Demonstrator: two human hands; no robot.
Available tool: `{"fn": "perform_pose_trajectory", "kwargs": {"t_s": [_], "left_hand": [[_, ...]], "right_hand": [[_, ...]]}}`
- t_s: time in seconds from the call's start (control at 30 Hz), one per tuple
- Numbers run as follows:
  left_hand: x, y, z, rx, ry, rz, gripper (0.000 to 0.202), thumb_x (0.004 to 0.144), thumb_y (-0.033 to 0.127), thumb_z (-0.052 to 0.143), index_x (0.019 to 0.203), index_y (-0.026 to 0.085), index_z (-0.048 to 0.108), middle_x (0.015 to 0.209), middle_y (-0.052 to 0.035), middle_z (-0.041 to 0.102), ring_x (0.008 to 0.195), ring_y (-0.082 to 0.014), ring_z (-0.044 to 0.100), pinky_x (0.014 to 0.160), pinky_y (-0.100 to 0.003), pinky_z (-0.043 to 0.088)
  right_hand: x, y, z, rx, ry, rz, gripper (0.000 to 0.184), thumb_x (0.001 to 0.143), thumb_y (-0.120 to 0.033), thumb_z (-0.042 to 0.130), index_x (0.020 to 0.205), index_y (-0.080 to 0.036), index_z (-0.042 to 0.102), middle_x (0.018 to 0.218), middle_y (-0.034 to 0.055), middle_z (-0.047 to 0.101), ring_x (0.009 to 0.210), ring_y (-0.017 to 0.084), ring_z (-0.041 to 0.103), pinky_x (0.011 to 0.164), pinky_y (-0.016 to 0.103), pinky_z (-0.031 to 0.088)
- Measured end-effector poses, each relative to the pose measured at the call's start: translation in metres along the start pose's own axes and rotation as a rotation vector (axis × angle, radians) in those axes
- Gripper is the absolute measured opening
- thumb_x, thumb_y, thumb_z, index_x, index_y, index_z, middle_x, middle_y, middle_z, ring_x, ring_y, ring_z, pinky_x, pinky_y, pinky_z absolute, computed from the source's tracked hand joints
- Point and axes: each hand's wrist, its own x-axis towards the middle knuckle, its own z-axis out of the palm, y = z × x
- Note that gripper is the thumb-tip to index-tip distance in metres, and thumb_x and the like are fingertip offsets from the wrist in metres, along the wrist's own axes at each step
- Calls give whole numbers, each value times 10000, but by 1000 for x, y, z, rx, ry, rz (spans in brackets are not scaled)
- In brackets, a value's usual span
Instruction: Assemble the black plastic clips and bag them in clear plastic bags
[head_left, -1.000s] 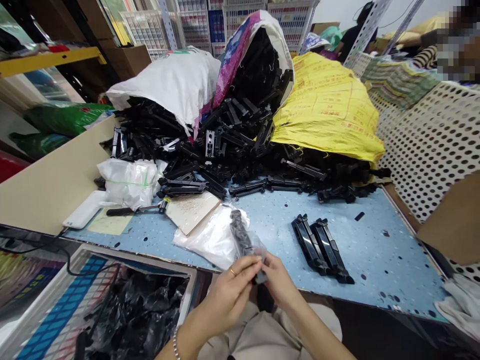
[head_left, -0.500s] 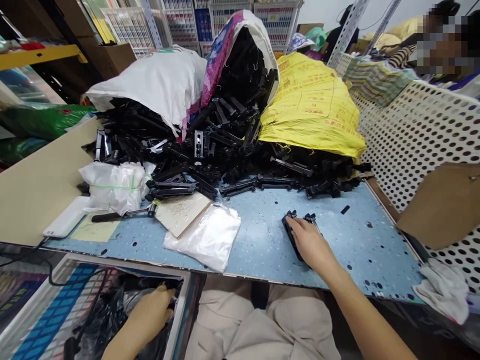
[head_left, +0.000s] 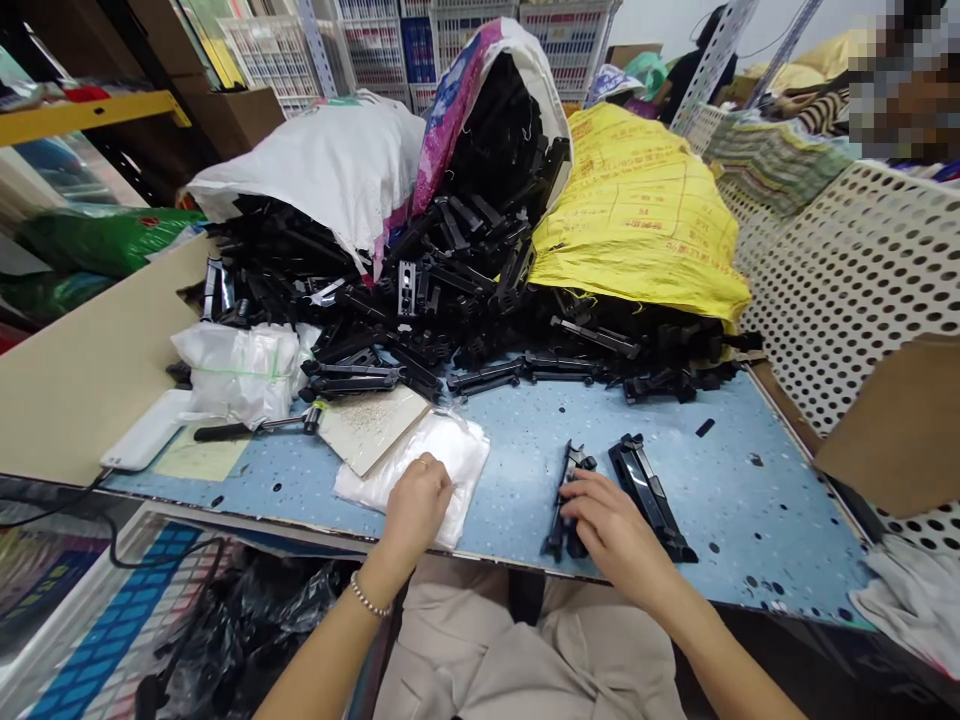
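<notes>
Two black plastic parts lie apart from the main stock on the blue tabletop (head_left: pixel 525 440), near its front edge. The right hand (head_left: pixel 611 525) rests on the nearer black part (head_left: pixel 564 500), fingers curled over it in a loose grasp, while the second black part (head_left: pixel 649 495) lies just beside it, untouched. The left hand (head_left: pixel 418 500) presses down on a stack of clear plastic bags (head_left: pixel 442 455), fingertips bent as if pinching up the top sheet; whether a bag is actually lifted cannot be told. Judged from this layout, one cycle of bagging is only beginning: neither part is in a bag yet. Far more remains, since a large heap of black parts (head_left: pixel 450 290) spills from the white sack (head_left: pixel 322 170) and the yellow sack (head_left: pixel 645 210) behind. Finished pieces appear to gather in the black bag (head_left: pixel 255 630) below the table's front edge.
</notes>
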Motion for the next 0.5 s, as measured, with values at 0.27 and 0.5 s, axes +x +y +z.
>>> {"fn": "perform_pose_trajectory", "kwargs": {"t_s": [0.27,0.5], "left_hand": [[5,-28,-12,-456,-8,-155,72,754,262,559,738,195,538,618,25,595,597,-145,577,573,-238,422],[-2,-19,6,-558,-10,-56,97,817,250,508,738,195,516,673,-18,681,643,-171,665,595,-276,531]], "right_hand": [[-19,8,-1,269,-120,589,528,856,-378,491,1328,-151,426,796,61,621,693,249,621,646,362,454],[5,-57,17,1786,-378,616,369,782,-378,699,1058,-153,599,830,56,665,679,139,623,604,236,494]]}}
